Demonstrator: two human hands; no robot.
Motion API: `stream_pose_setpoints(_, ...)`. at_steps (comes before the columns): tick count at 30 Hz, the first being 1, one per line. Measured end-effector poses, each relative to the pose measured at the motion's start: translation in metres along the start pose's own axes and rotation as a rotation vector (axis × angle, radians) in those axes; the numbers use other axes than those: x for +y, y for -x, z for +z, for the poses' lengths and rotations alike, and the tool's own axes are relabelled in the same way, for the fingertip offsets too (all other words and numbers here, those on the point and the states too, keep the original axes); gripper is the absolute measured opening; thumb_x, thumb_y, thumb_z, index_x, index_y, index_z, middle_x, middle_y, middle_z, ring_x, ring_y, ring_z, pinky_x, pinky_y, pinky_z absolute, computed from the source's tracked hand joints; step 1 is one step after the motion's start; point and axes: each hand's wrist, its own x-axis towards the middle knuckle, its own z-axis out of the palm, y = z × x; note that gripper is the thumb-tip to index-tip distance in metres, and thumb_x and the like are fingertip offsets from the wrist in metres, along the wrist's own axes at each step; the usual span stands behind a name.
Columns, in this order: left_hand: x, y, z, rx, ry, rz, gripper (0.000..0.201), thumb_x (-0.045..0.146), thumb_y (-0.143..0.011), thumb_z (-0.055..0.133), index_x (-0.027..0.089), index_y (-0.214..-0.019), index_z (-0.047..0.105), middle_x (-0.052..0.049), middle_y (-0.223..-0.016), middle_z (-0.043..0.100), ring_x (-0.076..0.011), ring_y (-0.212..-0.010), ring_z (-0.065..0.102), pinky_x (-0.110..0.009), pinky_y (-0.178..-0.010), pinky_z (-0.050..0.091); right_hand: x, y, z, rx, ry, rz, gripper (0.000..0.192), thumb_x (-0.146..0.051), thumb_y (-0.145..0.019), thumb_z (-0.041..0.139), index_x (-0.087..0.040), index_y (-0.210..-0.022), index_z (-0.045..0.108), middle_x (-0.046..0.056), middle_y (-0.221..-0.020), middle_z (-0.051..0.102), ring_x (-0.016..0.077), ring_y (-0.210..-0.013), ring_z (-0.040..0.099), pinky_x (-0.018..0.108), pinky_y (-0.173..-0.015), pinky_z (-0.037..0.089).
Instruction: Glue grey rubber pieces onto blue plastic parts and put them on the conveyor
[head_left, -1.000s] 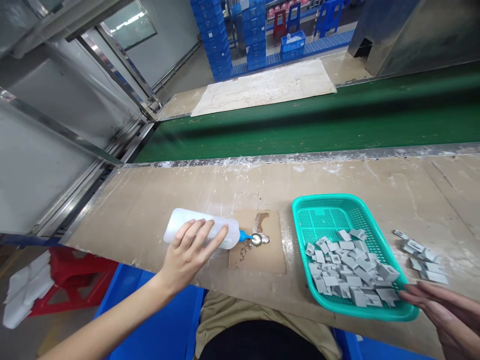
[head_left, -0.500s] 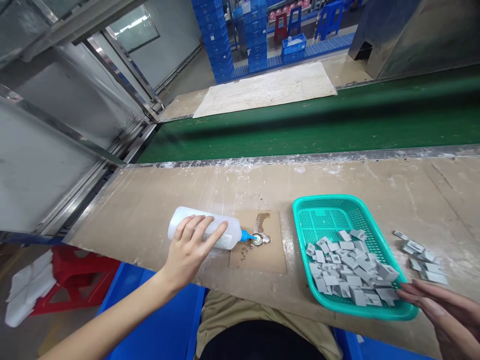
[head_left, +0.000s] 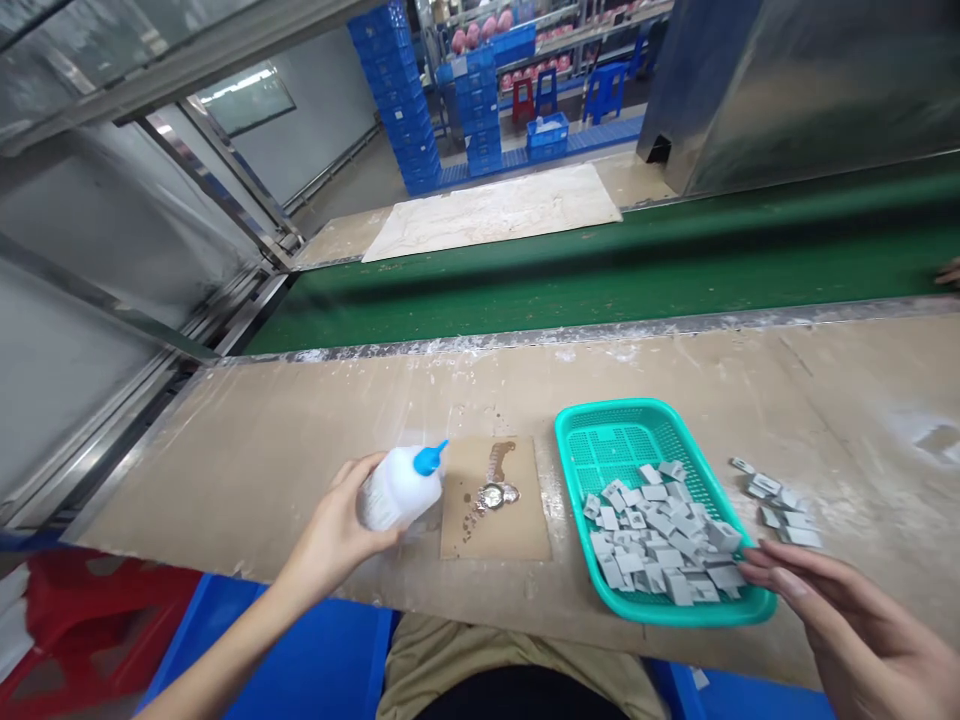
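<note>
My left hand (head_left: 334, 515) is wrapped round a translucent white squeeze bottle (head_left: 399, 492), tilted with its blue nozzle (head_left: 431, 457) pointing up and right. To the right of the bottle lies a square of brown cardboard (head_left: 514, 530). On it sits a small round shiny piece (head_left: 491, 496) in a wet, clear liquid patch. My right hand (head_left: 840, 605) is at the right rim of a green plastic basket (head_left: 645, 410), fingers stretched out and apart from the thumb. Whether its fingertips touch the rim is unclear. Small grey blocks (head_left: 664, 535) fill the basket's near part.
Several loose grey blocks (head_left: 780, 510) lie right of the basket. A green conveyor belt (head_left: 465, 295) runs beyond the brown worktop (head_left: 322, 420), with a pale sheet (head_left: 495, 210) behind it. Blue bins stand below the near edge. Another person's hand (head_left: 949, 272) shows at far right.
My left hand has lifted the bottle off the round piece and turned its nozzle from down toward the cardboard to upward. My right hand stays by the basket rim. The view has shifted.
</note>
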Motion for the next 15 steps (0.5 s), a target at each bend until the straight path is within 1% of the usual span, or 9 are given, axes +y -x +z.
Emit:
stream_pose_setpoints(3, 0.006, -0.003, -0.006, 0.013, 0.183, -0.092, 0.067, 0.035, -0.058, 0.074, 0.020, -0.118, 0.049, -0.011, -0.122, 0.057, -0.0310, -0.110, 0.056, -0.046, -0.094, 0.047, -0.007, 0.001, 0.000, -0.023, -0.074, 0.092, 0.036, -0.049, -0.057, 0.076, -0.026, -0.085, 0.070, 0.009, -0.085, 0.073, 0.0295, -0.089, 0.067, 0.037, -0.081, 0.054)
stream_pose_setpoints(5, 0.020, -0.005, -0.011, 0.056, 0.303, -0.139, 0.071, 0.039, -0.055, 0.077, 0.020, -0.118, 0.049, -0.012, -0.119, 0.061, -0.0323, -0.105, 0.060, -0.045, -0.089, 0.052, -0.007, -0.001, -0.004, -0.009, -0.119, 0.082, 0.038, -0.048, -0.057, 0.077, -0.023, -0.085, 0.069, 0.008, -0.083, 0.073, 0.0276, -0.085, 0.068, 0.034, -0.076, 0.055)
stream_pose_setpoints(7, 0.042, -0.011, -0.017, 0.086, 0.410, -0.152, 0.071, 0.042, -0.053, 0.078, 0.021, -0.115, 0.051, -0.010, -0.111, 0.066, -0.0320, -0.096, 0.064, -0.042, -0.078, 0.057, -0.006, -0.003, -0.011, 0.019, -0.165, 0.040, 0.036, -0.045, -0.059, 0.077, -0.021, -0.085, 0.069, 0.007, -0.083, 0.073, 0.0256, -0.083, 0.068, 0.031, -0.074, 0.055)
stream_pose_setpoints(9, 0.075, -0.025, -0.019, 0.066, 0.477, -0.092, 0.068, 0.042, -0.051, 0.080, 0.023, -0.111, 0.053, -0.008, -0.101, 0.068, -0.0304, -0.087, 0.065, -0.039, -0.069, 0.059, -0.005, -0.004, -0.018, 0.062, -0.200, -0.003, 0.033, -0.042, -0.062, 0.076, -0.020, -0.085, 0.069, 0.007, -0.084, 0.073, 0.0237, -0.081, 0.068, 0.030, -0.074, 0.055)
stream_pose_setpoints(11, 0.119, -0.047, -0.011, 0.000, 0.530, 0.052, 0.065, 0.038, -0.050, 0.082, 0.023, -0.107, 0.055, -0.006, -0.096, 0.068, -0.0288, -0.084, 0.065, -0.037, -0.067, 0.059, -0.005, -0.002, -0.026, 0.116, -0.218, -0.026, 0.030, -0.041, -0.065, 0.075, -0.019, -0.085, 0.068, 0.006, -0.083, 0.073, 0.0225, -0.079, 0.069, 0.030, -0.074, 0.055)
stream_pose_setpoints(12, 0.144, -0.060, -0.002, -0.031, 0.571, 0.147, 0.064, 0.036, -0.050, 0.082, 0.022, -0.107, 0.055, -0.006, -0.097, 0.068, -0.0281, -0.085, 0.065, -0.037, -0.069, 0.058, -0.004, -0.001, -0.031, 0.144, -0.221, -0.030, 0.030, -0.040, -0.065, 0.074, -0.019, -0.085, 0.068, 0.006, -0.083, 0.073, 0.0222, -0.079, 0.069, 0.029, -0.074, 0.055)
stream_pose_setpoints(13, 0.170, -0.075, 0.012, -0.066, 0.626, 0.243, 0.063, 0.034, -0.052, 0.082, 0.022, -0.108, 0.055, -0.007, -0.101, 0.066, -0.0277, -0.088, 0.064, -0.037, -0.071, 0.058, -0.002, 0.001, -0.036, 0.174, -0.221, -0.031, 0.029, -0.040, -0.066, 0.074, -0.019, -0.085, 0.068, 0.006, -0.082, 0.073, 0.0220, -0.079, 0.069, 0.029, -0.074, 0.055)
stream_pose_setpoints(14, 0.198, -0.090, 0.030, -0.088, 0.690, 0.347, 0.064, 0.032, -0.053, 0.081, 0.022, -0.109, 0.054, -0.007, -0.105, 0.065, -0.0271, -0.092, 0.063, -0.037, -0.073, 0.057, 0.000, 0.005, -0.041, 0.209, -0.218, -0.032, 0.029, -0.041, -0.066, 0.074, -0.019, -0.085, 0.068, 0.006, -0.082, 0.073, 0.0220, -0.079, 0.069, 0.029, -0.074, 0.055)
stream_pose_setpoints(15, 0.226, -0.105, 0.052, -0.104, 0.752, 0.453, 0.069, 0.030, -0.052, 0.081, 0.023, -0.113, 0.051, -0.007, -0.109, 0.063, -0.0270, -0.096, 0.061, -0.038, -0.075, 0.055, 0.003, 0.009, -0.047, 0.248, -0.212, -0.033, 0.030, -0.041, -0.066, 0.074, -0.019, -0.085, 0.068, 0.005, -0.082, 0.073, 0.0221, -0.080, 0.069, 0.029, -0.075, 0.055)
